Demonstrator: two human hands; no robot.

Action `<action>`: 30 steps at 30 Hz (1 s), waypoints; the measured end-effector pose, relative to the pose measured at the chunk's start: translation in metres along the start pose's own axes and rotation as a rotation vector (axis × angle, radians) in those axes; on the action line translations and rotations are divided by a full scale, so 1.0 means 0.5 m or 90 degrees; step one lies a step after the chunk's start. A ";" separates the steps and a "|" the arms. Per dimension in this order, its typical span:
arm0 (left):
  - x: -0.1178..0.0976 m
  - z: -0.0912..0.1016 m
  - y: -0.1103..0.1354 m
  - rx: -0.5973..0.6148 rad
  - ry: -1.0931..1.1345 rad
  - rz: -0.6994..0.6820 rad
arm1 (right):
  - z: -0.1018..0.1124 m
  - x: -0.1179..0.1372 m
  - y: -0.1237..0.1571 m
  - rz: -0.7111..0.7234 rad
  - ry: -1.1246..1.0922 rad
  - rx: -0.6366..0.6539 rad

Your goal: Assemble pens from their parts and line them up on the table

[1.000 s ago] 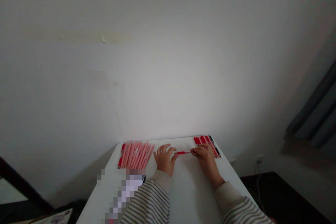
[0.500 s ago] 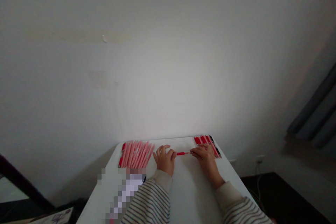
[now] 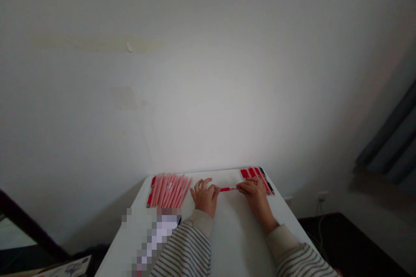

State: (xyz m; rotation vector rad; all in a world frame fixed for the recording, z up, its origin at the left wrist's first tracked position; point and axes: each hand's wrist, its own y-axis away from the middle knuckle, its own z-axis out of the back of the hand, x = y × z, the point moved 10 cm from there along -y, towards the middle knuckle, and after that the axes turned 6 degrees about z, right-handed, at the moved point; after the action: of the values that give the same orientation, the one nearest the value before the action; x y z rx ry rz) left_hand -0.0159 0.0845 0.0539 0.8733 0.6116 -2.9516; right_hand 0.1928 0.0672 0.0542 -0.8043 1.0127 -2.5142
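Between my two hands, level above the white table, is a slim pen (image 3: pixel 225 189) with a red section and a thinner, paler stretch to its right. My left hand (image 3: pixel 205 199) pinches its left end with thumb and forefinger; the other fingers are raised. My right hand (image 3: pixel 255 197) has its fingertips closed on the right end. Both ends are hidden by fingers. A row of several pink pens (image 3: pixel 170 191) lies to the left of my left hand. Just beyond my right hand lie several red and pink pens (image 3: pixel 252 172) with black parts, partly covered by that hand.
The narrow white table (image 3: pixel 234 233) stands against a pale wall (image 3: pixel 208 95). A blurred-out, light-coloured item (image 3: pixel 160 231) lies by my left forearm. A dark curtain (image 3: pixel 393 147) hangs at the right, with a plug socket (image 3: pixel 322 197) low on the wall.
Almost nothing differs. Both hands and the pen have shifted very slightly to the right, with the same pinch at each end.
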 end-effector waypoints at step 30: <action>0.016 -0.003 -0.001 -0.063 -0.004 0.006 | 0.009 -0.005 0.001 -0.007 -0.012 -0.025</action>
State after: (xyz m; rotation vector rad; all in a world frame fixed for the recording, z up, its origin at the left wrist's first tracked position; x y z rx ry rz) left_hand -0.0217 0.0861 0.0486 0.8557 0.7437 -2.8866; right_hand 0.1977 0.0657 0.0553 -0.8457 1.0574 -2.4973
